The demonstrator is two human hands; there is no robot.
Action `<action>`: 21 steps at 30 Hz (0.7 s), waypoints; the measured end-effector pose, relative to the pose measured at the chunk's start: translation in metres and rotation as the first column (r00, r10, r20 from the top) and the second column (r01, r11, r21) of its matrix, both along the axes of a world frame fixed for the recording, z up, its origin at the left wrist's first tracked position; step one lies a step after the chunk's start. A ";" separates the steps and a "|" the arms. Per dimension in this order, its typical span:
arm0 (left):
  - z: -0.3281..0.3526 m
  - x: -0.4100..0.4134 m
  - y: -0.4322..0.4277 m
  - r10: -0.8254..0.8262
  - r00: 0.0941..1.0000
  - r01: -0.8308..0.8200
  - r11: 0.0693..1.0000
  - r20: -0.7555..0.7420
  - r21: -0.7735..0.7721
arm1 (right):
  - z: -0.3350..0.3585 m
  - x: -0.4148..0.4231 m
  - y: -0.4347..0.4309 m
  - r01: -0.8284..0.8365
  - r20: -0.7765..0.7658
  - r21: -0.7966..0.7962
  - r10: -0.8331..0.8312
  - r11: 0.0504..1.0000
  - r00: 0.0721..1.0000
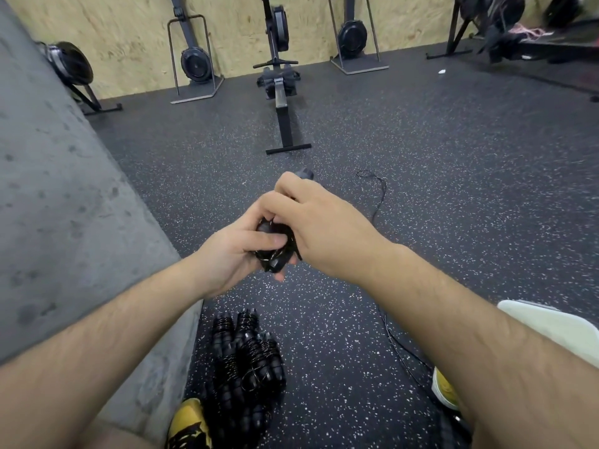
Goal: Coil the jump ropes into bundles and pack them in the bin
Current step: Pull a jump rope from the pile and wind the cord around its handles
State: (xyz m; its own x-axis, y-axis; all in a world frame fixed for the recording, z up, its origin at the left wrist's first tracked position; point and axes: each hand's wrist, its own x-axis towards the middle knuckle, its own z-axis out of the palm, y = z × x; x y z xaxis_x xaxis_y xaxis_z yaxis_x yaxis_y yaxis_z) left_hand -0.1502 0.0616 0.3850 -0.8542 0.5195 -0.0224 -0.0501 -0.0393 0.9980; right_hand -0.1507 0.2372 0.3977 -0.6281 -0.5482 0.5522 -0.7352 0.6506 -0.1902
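At centre frame, your left hand point(231, 254) and right hand point(324, 228) clench a black jump rope point(275, 258), hiding most of its glossy coil; one handle point(304, 174) pokes out at 12 o'clock, loose cord point(384, 189) at 2 o'clock.

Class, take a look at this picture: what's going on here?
A person is coiling a black jump rope in both hands. The left hand grips it; the right hand holds a handle above. Loose cord trails on the floor. Finished bundles lie by the yellow shoe; a white bin's edge shows at right.
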 end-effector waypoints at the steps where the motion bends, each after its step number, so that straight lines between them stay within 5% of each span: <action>1: -0.002 0.000 0.001 -0.011 1.000 0.011 1.000 0.010 -0.021 | 0.001 0.002 -0.001 0.001 0.002 -0.029 -0.001 1.000 1.000; 5: -0.007 -0.004 0.003 0.012 1.000 -0.011 1.000 0.028 -0.021 | 0.004 0.012 -0.002 0.028 0.047 -0.174 -0.020 0.984 0.999; 8: -0.010 -0.010 -0.002 0.102 0.989 -0.115 0.986 -0.108 -0.120 | 0.000 0.013 -0.006 0.124 0.227 -0.325 -0.049 0.938 0.973; 14: -0.017 -0.011 -0.010 0.172 0.907 -0.367 0.772 -0.385 -0.520 | -0.032 0.004 -0.027 0.342 0.566 -0.453 -0.031 0.823 0.824; 21: -0.045 -0.003 -0.038 0.159 0.879 -0.428 0.679 -0.449 -0.597 | -0.051 -0.006 -0.060 0.406 0.719 -0.496 0.102 0.767 0.687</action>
